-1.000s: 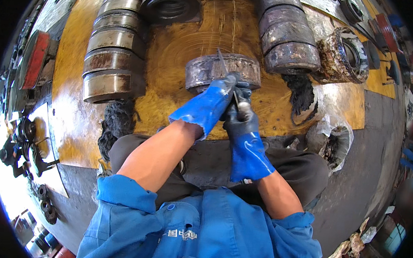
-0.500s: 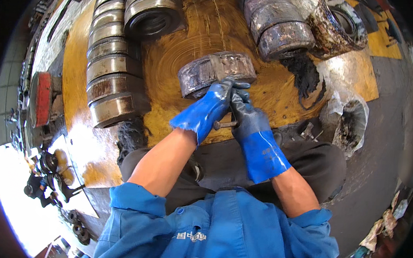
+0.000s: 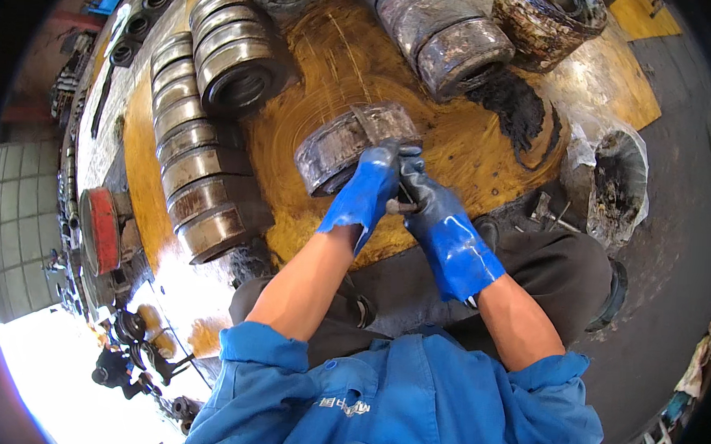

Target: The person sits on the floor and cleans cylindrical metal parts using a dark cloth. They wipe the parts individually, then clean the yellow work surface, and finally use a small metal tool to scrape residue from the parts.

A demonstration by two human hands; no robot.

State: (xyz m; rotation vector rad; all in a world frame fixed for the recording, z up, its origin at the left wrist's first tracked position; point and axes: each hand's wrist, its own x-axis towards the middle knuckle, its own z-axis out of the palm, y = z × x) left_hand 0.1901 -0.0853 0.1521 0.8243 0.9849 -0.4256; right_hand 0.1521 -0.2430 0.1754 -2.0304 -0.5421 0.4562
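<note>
A thick, grease-stained metal ring (image 3: 327, 147) stands on its edge on the oily yellow board in front of me. Both my hands wear blue rubber gloves with blackened fingers and meet at the ring's near side. My left hand (image 3: 382, 165) is closed beside the ring, and my right hand (image 3: 427, 190) is closed just right of it. They grip a flat metal bar (image 3: 399, 208), whose rusty near end juts out between the gloves. A narrow flat strip, seemingly its far end, crosses the ring's outer face. The bar's middle is hidden by my fingers.
Rows of metal rings (image 3: 208, 229) lie to the left, and more greasy ones (image 3: 467, 54) at the far right. Black grease (image 3: 512, 118) smears the board (image 3: 457, 159). A plastic-lined container (image 3: 619, 177) and a hammer-like tool (image 3: 545, 213) sit right of my knees.
My view has turned, shifting the surroundings. The flat strip now shows across the ring's outer face, where it was not visible before. Both hands stay closed together at the ring.
</note>
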